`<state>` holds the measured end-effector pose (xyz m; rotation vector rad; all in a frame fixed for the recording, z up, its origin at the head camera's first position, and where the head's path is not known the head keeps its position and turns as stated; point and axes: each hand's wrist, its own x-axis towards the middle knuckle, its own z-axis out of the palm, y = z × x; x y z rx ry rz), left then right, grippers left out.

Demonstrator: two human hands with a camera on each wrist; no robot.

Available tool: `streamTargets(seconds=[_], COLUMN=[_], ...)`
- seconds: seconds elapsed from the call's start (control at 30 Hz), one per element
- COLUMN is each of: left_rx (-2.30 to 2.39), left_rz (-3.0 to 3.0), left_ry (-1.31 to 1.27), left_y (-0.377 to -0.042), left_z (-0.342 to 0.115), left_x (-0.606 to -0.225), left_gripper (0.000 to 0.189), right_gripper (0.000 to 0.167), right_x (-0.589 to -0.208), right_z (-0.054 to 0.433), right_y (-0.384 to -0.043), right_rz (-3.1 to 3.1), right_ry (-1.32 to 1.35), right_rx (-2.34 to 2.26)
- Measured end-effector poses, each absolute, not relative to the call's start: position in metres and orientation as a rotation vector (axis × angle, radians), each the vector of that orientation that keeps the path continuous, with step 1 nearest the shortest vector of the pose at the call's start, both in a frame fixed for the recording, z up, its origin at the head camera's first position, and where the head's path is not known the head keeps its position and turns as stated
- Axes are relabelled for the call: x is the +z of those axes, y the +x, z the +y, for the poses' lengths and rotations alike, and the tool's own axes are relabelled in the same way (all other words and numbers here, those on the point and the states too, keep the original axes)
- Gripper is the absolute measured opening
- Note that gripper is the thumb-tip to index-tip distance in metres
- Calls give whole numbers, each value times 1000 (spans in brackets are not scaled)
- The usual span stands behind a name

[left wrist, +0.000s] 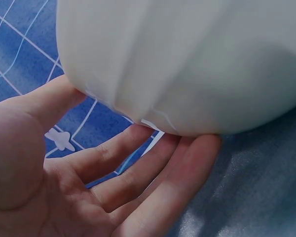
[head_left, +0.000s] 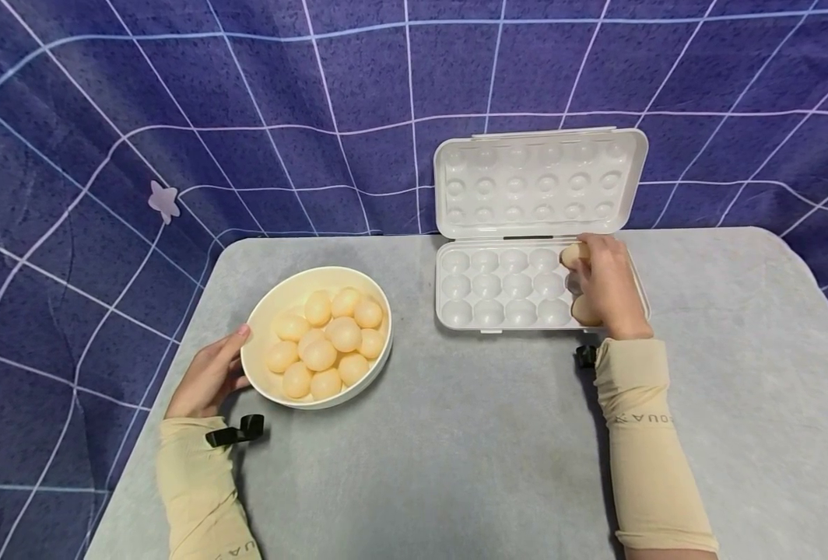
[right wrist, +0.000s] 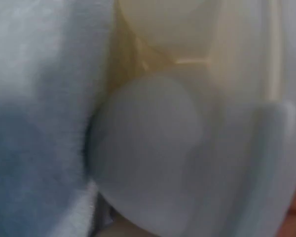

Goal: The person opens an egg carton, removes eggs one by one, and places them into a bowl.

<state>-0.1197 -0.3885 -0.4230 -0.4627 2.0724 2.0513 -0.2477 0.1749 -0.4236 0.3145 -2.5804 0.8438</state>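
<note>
My left hand (head_left: 211, 373) holds the left side of a cream bowl (head_left: 384, 359), thumb at the rim and fingertips against the outer wall, as the left wrist view shows. Inside lie several pale yellow eggs (head_left: 319, 354). Over the right end of a white egg carton (head_left: 464, 243) is my right hand (head_left: 610, 284), palm down, its fingers curled at an egg (head_left: 573, 255) in the back row. Another egg (head_left: 585, 311) shows beside the hand in the front row. Part of the right end is hidden under the hand. The right wrist view shows a blurred white cup of the carton (right wrist: 148, 148).
The carton's lid (head_left: 547, 222) stands raised at the back, near the blue gridded curtain (head_left: 358, 78). Grey table surface (head_left: 456, 451) lies between bowl and carton and in front of them. A star-shaped tieback (head_left: 164, 202) hangs on the curtain at left.
</note>
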Motion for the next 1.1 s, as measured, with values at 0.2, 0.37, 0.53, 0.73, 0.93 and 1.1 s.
streamTargets(seconds=[0.2, 0.37, 0.53, 0.73, 0.93, 1.1], left_rx=[2048, 2049, 2050, 2047, 2060, 2065], left_rz=[2070, 2070, 2072, 2075, 2067, 2055], left_ry=[-450, -440, -440, -436, -428, -430], left_y=[-120, -119, -119, -118, -118, -119], left_z=[-388, -388, -387, -388, -389, -389], left_x=[-422, -422, -422, -422, -421, -422], left_gripper=[74, 75, 74, 75, 75, 73], right_gripper=[36, 34, 32, 30, 29, 29], right_x=[-413, -404, -393, -385, -378, -375], right_z=[174, 170, 163, 151, 138, 133], right_y=[-245, -242, -238, -234, -231, -228], right_rz=[-2562, -2509, -2486, -2461, -2459, -2459], right_ry=[343, 398, 408, 429, 483, 529], right_rx=[860, 867, 891, 900, 926, 929])
